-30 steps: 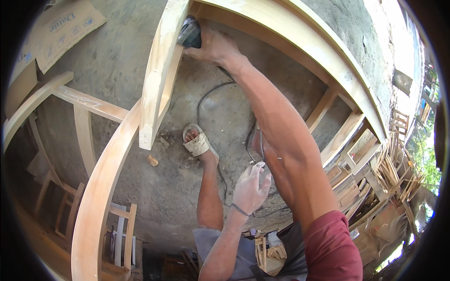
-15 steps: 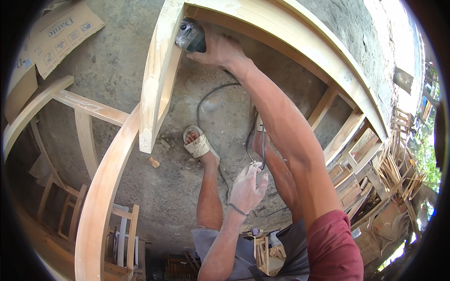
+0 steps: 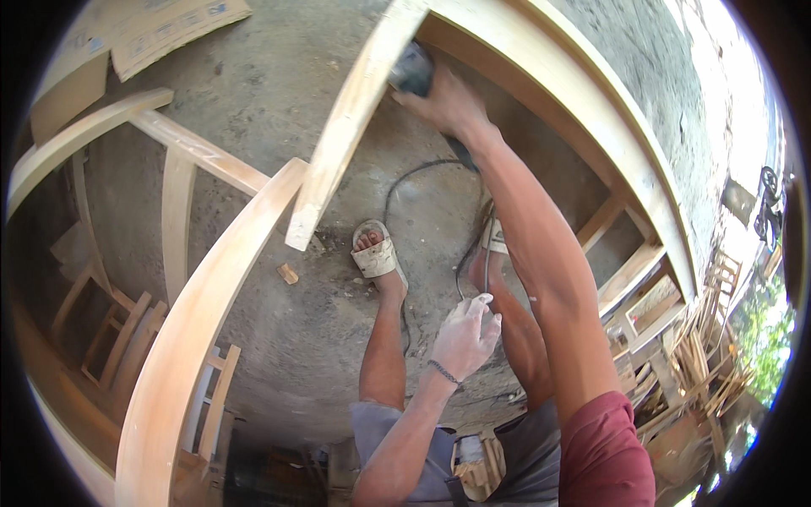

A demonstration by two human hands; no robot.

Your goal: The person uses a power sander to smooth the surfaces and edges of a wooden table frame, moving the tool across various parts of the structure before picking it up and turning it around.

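Note:
My right hand (image 3: 452, 101) reaches far forward and is closed around an angle grinder (image 3: 412, 69) with a dark body and grey metal head, blurred by motion. The grinder's head is up against the inner side of a pale wooden leg (image 3: 355, 118) of a curved frame; its disc is hidden. Nearer to me, my left hand (image 3: 465, 338), whitened with dust and wearing a dark bracelet, has its fingers bent around a black power cord (image 3: 427, 165). From the grinder side the cord loops over the floor and up to the left hand.
A second curved wooden frame (image 3: 194, 338) stands at the left. Cardboard (image 3: 177, 34) lies at the far left. My sandalled feet (image 3: 373, 249) stand on the concrete floor, near a small wood chip (image 3: 288, 274). Scrap wood (image 3: 693, 372) is piled at the right.
The whole scene has shifted rightward in the view, and the wooden leg appears more tilted. My right hand keeps the grinder against the leg. My left hand stays at the cord.

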